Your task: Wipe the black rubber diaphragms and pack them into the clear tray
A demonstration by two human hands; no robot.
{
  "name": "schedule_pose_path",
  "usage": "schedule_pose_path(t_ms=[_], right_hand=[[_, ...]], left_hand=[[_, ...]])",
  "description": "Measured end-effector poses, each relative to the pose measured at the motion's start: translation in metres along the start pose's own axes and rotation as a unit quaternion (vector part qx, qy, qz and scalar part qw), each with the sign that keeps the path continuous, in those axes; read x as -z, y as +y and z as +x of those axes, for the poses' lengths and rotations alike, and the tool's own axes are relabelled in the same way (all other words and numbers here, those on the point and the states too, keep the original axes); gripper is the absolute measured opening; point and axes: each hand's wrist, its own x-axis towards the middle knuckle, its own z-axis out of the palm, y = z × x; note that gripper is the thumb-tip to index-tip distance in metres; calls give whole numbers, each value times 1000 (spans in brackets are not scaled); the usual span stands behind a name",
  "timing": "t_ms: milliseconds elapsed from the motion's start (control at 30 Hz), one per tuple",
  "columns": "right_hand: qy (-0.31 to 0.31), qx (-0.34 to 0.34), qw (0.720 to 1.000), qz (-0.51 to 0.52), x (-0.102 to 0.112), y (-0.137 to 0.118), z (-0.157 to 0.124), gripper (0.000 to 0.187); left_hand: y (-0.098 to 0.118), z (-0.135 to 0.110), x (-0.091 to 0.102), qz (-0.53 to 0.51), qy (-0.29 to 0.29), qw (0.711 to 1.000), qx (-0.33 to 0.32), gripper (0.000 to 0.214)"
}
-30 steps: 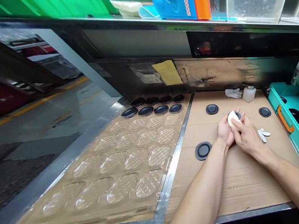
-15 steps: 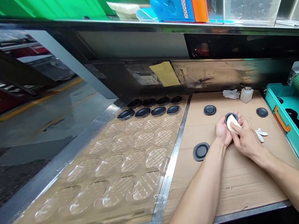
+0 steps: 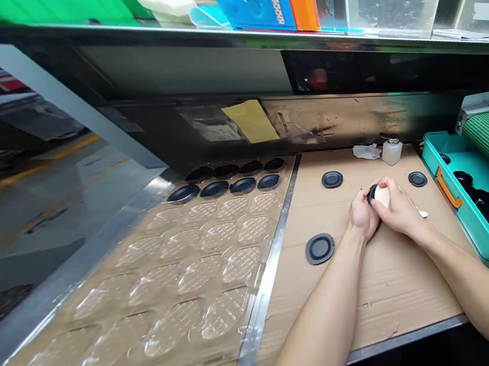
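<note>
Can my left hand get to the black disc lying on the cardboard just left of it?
Probably yes: the black disc lies flat on bare cardboard beside the left hand, nothing between them, though that hand holds another black part.

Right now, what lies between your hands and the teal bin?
In the head view, a small black disc and a white scrap lie on the cardboard there, just past the right hand.

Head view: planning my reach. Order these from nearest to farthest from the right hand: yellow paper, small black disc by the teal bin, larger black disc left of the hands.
1. Small black disc, right of the right hand.
2. Larger black disc, left side.
3. Yellow paper, back wall.
</note>
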Motion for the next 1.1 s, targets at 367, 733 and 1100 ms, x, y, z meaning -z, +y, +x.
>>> schedule_pose_path(t_ms=[367, 733, 1100], right_hand=[[-55, -8, 990, -132, -5, -21, 2, 34], [-18, -57, 964, -260, 5, -12, 7, 44], [-16, -121, 949, -290, 8, -15, 14, 56]], left_hand=[[-1, 0, 6, -6, 3, 1000, 17, 33], [-3, 6, 7, -23, 9, 999, 27, 39], [4, 4, 10, -47, 24, 998, 37, 36]])
